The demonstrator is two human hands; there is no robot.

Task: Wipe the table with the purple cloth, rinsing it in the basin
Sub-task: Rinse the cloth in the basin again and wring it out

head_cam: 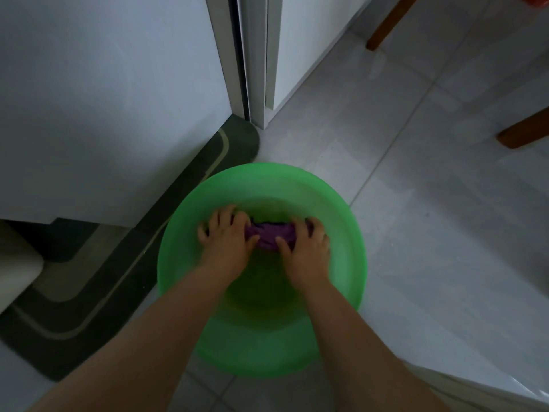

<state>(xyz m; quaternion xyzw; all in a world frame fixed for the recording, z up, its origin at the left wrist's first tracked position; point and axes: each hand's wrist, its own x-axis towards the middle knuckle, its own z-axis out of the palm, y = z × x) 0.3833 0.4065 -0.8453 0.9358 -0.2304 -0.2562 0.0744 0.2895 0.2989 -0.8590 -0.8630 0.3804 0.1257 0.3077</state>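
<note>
A round green basin stands on the tiled floor below me. Inside it lies the purple cloth, bunched into a short roll. My left hand grips the cloth's left end, fingers curled over it. My right hand grips the right end the same way. Both forearms reach down into the basin from the bottom of the view. Only the middle of the cloth shows between the hands.
A dark green mat lies left of the basin against a white cabinet. Brown wooden furniture legs stand at the upper right. A white edge shows at the bottom right.
</note>
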